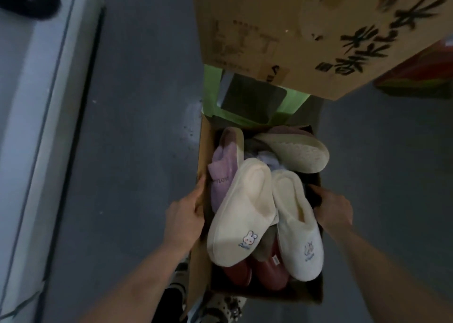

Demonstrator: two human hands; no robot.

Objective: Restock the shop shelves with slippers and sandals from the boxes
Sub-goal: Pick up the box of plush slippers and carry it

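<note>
1. Nearest, at the near end of the open brown cardboard box: two dark red smooth slippers lying at the bottom, half buried under the pale ones.
2. Gripping the box by its two long side walls, left hand wrapped over the left wall with thumb inside and fingers outside, right hand curled over the right wall; both closed on cardboard, neither on a slipper. Held this way, most likely, to lift or shift the whole load rather than pick out single pairs.
3. On top of the heap, between the hands: a pair of cream plush closed-toe slippers, toes towards the near end, each with a small embroidered motif.
4. Against the left wall, beside the cream pair: a lilac fleecy slipper, tipped on its side.
5. At the far right corner: a slipper lying sole-up, beige textured sole showing.
6. Beyond the far end, on the grey floor: a pale green plastic stool, carrying a large printed cardboard carton.
7. Far left: a white shelf edge with a black slipper on it, probably where the stock goes.
</note>
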